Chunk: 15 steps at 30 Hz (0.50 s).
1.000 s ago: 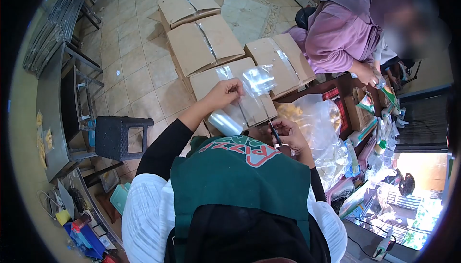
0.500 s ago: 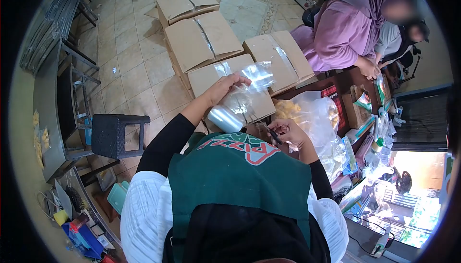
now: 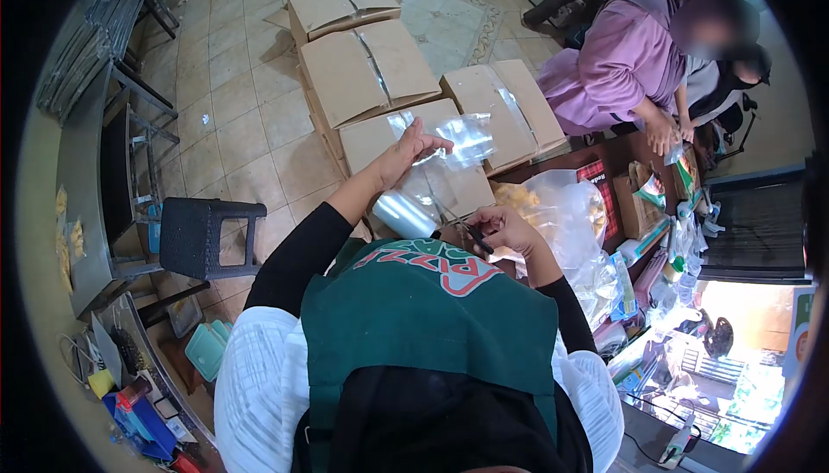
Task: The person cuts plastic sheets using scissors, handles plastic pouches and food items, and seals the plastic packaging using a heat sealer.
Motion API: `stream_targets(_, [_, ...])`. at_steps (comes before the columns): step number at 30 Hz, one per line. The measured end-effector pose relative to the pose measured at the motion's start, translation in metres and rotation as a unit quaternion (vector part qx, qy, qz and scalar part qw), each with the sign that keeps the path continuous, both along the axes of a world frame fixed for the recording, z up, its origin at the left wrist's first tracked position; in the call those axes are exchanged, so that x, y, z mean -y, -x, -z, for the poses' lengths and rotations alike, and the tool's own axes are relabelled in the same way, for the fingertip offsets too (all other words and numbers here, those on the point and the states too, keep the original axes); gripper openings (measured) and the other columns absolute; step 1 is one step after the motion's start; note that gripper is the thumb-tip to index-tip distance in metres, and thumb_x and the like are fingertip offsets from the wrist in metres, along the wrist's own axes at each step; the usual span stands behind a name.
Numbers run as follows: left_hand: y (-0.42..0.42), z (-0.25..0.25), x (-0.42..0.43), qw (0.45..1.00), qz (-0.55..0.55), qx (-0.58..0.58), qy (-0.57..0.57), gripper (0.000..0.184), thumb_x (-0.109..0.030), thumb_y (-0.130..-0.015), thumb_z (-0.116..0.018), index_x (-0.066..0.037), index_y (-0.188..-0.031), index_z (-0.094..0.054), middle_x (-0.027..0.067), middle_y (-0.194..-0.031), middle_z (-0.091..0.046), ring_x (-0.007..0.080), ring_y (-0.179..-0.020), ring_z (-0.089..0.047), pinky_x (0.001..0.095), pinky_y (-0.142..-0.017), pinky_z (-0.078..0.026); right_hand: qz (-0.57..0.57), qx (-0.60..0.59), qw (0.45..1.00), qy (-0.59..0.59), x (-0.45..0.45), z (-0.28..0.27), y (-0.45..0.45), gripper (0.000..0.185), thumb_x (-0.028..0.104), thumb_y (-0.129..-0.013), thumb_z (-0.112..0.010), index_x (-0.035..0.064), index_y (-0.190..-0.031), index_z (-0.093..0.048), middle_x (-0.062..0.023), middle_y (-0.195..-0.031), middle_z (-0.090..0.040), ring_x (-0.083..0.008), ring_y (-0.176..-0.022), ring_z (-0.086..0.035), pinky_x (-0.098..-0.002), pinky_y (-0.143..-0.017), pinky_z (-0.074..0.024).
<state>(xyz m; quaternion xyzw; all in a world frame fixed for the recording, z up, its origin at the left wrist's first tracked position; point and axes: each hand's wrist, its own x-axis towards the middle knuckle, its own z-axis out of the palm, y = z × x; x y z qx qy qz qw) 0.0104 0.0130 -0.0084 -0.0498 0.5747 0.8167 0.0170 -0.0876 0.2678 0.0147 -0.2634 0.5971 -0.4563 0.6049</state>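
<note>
A sheet of clear plastic film (image 3: 471, 140) lies over a cardboard box in front of me, with a roll of the film (image 3: 404, 215) at its near end. My left hand (image 3: 404, 155) rests on the film, its fingers stretched out and apart. Scissors with black handles (image 3: 477, 238) are in my right hand (image 3: 509, 229), which is closed around them. Their blades point toward the film, beside the roll. Whether the blades touch the plastic I cannot tell.
Closed cardboard boxes (image 3: 371, 63) stand ahead. A clear bag with yellow contents (image 3: 561, 205) is at my right, near a cluttered brown table (image 3: 635, 149). A person in purple (image 3: 617, 50) works there with another person. A black stool (image 3: 203, 235) stands left.
My left hand has lifted its fingers and spread them over the film. My right hand has moved slightly left and up with the scissors, closer to the film.
</note>
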Motion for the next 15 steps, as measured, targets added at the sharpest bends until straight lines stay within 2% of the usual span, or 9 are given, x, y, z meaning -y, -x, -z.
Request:
stream_targets(5, [0.003,0.006,0.002,1.000,-0.010,0.005,-0.007,0.090,-0.069,-0.085,-0.003,-0.003,-0.114,-0.058,0.0037,-0.110,-0.055,0.0156,-0.104,-0.043,0.0281,-0.099,-0.024,-0.016,-0.005,1.000,-0.020,0.000,0.002,0.000,0.038,-0.009,-0.065,-0.062,-0.0082,-0.102,-0.057,-0.0077,-0.081,-0.063,-0.0139,-0.070,-0.064,-0.0230,-0.065,-0.0499])
stream_targets(8, [0.003,0.009,0.004,1.000,0.001,0.009,-0.001,0.091,-0.072,-0.084,-0.006,-0.003,-0.117,-0.055,0.0059,-0.115,-0.054,0.0164,-0.112,-0.042,0.0276,-0.101,-0.024,-0.009,0.005,1.000,-0.015,0.000,0.002,-0.002,0.038,-0.009,-0.064,-0.063,-0.0083,-0.102,-0.056,-0.0077,-0.083,-0.063,-0.0136,-0.073,-0.064,-0.0230,-0.067,-0.0495])
stream_targets(11, [0.004,0.008,0.002,1.000,-0.009,0.004,-0.006,0.091,-0.071,-0.084,-0.005,-0.003,-0.117,-0.055,0.0060,-0.115,-0.055,0.0167,-0.113,-0.042,0.0272,-0.100,-0.025,-0.012,0.016,1.000,-0.006,0.000,0.009,0.001,0.038,-0.009,-0.064,-0.064,-0.0073,-0.102,-0.057,-0.0070,-0.085,-0.063,-0.0132,-0.074,-0.063,-0.0236,-0.069,-0.0489])
stream_targets(15, [0.004,0.006,0.001,1.000,-0.017,0.003,-0.009,0.093,-0.070,-0.084,-0.002,-0.003,-0.117,-0.056,0.0037,-0.111,-0.055,0.0160,-0.103,-0.043,0.0284,-0.099,-0.025,-0.016,0.015,1.000,-0.018,0.005,-0.003,-0.002,0.038,-0.008,-0.064,-0.065,-0.0059,-0.101,-0.058,-0.0063,-0.084,-0.063,-0.0129,-0.075,-0.063,-0.0243,-0.070,-0.0484])
